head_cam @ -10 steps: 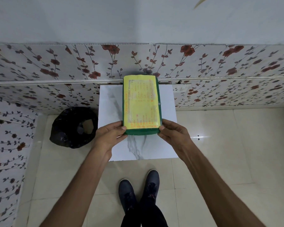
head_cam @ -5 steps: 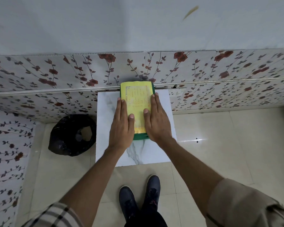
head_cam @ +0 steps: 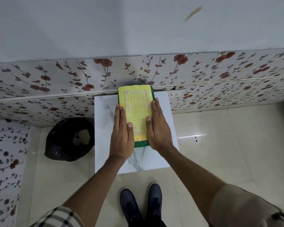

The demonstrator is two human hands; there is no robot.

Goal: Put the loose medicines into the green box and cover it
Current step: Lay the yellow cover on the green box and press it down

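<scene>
The green box [head_cam: 142, 143] lies closed on a white marble-patterned table [head_cam: 103, 125], its yellow printed lid [head_cam: 137, 104] facing up. My left hand [head_cam: 122, 133] rests flat, palm down, along the lid's left side. My right hand [head_cam: 157, 126] lies flat the same way along the lid's right side. Both hands have straight fingers and grip nothing. No loose medicines are visible; the box's inside is hidden by the lid.
A black bin bag [head_cam: 70, 139] sits on the tiled floor left of the table. A wall with flowered panels [head_cam: 220, 69] stands right behind the table. My dark shoes [head_cam: 141, 203] are on the floor in front of it.
One second ago both hands held the box's near end by the fingertips. They then moved onto the lid and lie flat on it; since half a second ago they have hardly moved.
</scene>
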